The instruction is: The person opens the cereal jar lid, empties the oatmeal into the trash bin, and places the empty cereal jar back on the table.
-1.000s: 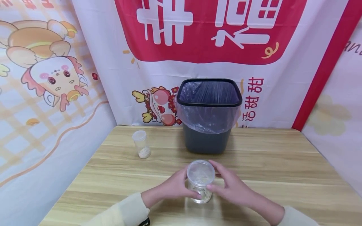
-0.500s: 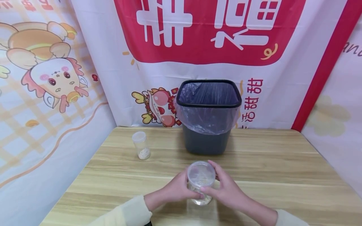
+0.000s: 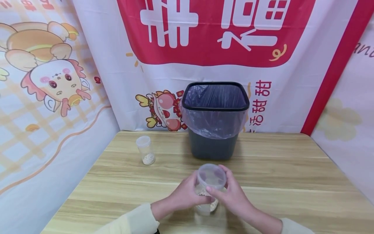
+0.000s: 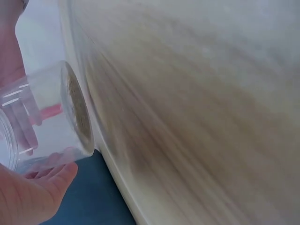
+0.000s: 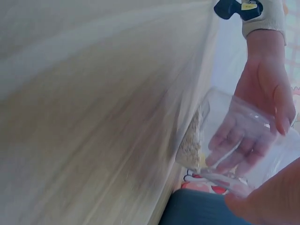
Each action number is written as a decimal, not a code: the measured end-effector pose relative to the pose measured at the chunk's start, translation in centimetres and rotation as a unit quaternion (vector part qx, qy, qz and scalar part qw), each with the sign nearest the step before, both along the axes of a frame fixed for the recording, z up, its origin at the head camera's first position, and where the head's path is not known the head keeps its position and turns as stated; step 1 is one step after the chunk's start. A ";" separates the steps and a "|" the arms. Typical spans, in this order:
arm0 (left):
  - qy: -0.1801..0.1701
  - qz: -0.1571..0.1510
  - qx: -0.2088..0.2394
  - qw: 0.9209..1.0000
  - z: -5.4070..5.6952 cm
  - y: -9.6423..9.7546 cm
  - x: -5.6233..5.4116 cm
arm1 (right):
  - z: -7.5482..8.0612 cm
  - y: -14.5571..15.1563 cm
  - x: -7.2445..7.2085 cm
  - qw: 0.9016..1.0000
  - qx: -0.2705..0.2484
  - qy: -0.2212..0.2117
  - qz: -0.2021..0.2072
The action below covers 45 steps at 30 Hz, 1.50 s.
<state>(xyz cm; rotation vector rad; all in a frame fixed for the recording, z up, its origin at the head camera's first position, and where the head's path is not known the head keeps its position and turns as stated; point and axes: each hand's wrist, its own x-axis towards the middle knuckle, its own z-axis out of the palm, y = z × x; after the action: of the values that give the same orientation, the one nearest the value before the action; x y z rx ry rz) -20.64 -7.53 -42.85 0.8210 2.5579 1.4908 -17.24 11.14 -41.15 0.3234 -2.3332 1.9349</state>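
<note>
The clear, round plastic jar [image 4: 50,119] holding off-white granules [image 5: 191,145] is between both hands, on or just above the pale wood-grained table [image 3: 277,182]; I can't tell which. I have the left hand's [image 3: 188,194] fingers curled around its body and the right hand's [image 3: 234,195] clasped near its top, presumably to steady it. A dark grey, plastic-lined bin [image 3: 213,150] stands behind; a small translucent plastic container [image 3: 145,149] stands left, perhaps kept aside.

From here I see a wood-grain table [image 3: 268,165], a red-and-white far banner [image 3: 216,63], cartoon-printed left wall [image 3: 49,107] and flower-printed right wall [image 3: 342,143].
</note>
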 end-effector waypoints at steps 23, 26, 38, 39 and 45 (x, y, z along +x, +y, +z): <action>0.177 0.059 -0.054 0.981 0.8 1.3 1.3 | 1.1 -1.5 0.6 0.991 -0.078 -0.046 -0.096; 0.187 0.054 -0.056 0.979 0.8 1.4 1.3 | 1.0 -1.3 0.6 0.992 -0.078 -0.036 -0.092; 0.119 -0.010 -0.026 0.992 1.4 0.5 0.8 | 0.6 0.2 0.0 0.997 -0.080 0.021 -0.005; 0.114 -0.024 -0.019 0.993 1.4 0.4 0.7 | 0.7 0.5 0.0 0.996 -0.084 0.025 0.016; 0.097 -0.083 0.015 0.992 1.4 0.0 0.1 | 1.0 1.3 -0.3 0.989 -0.100 0.033 0.105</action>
<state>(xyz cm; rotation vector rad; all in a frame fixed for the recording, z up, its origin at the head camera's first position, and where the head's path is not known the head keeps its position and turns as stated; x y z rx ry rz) -20.53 -7.48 -41.46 1.2065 2.5275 1.4699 -17.56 12.46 -40.11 0.6268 -2.1163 2.1940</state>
